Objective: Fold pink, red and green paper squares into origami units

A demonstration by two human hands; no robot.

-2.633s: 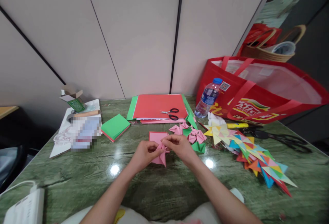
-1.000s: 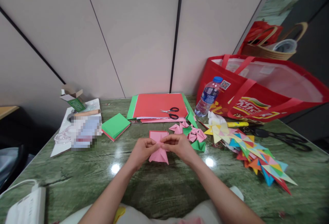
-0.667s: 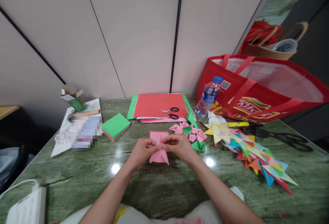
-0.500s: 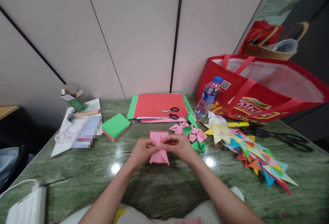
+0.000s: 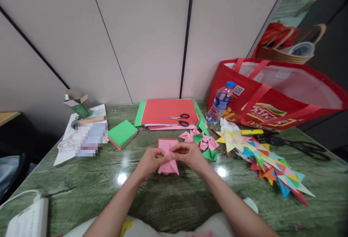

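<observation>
A partly folded pink origami paper [image 5: 169, 167] is pinched between the fingertips of both hands at the middle of the table. My left hand [image 5: 152, 161] is closed on its left side and my right hand [image 5: 190, 156] on its right, the fingertips almost meeting at the centre. The paper's near end flares into points. Just beyond my fingers lies a stack of pink squares [image 5: 165, 142] with a red edge. Folded pink pieces [image 5: 208, 142] and a folded green piece [image 5: 210, 154] lie right of my right hand.
Small scissors [image 5: 180, 119] rest on large red sheets [image 5: 168, 109] at the back. Green squares [image 5: 123, 133] are stacked to the left. At right stand a water bottle [image 5: 220, 103] and a red bag [image 5: 272, 95], with a colourful folded-paper chain [image 5: 274, 160] and black scissors [image 5: 296, 144] before them.
Almost nothing differs. Both hands keep their pinch on the pink paper, whose near end has shifted very slightly.
</observation>
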